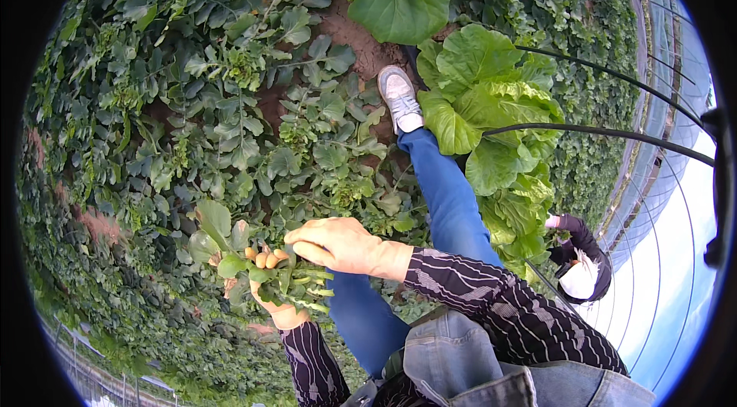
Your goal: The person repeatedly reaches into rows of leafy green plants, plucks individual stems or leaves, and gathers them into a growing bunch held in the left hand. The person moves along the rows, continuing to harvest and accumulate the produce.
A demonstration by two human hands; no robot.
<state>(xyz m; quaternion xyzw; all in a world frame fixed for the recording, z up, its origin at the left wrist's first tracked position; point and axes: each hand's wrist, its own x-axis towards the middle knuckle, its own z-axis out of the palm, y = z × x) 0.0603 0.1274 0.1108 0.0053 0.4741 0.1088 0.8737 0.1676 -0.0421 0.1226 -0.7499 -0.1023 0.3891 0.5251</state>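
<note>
My left hand (270,286), in a pale orange glove, grips a bunch of leafy green stalks (299,283) with the fingers wrapped over it. The stalk ends point right, and broad leaves, some with brown dry patches, stick out to the left. My right hand (339,246), gloved alike, is held palm down just above and right of the bunch. Its thumb and fingers are close together; whether anything is between them is hidden.
Low leafy crop plants (230,136) spread ahead and to the left. A row of large light-green leafy vegetables (489,102) stands beside my shoe (398,90). Thin dark hoops (599,129) cross at right. Another person (581,274) in a white head covering bends at that row.
</note>
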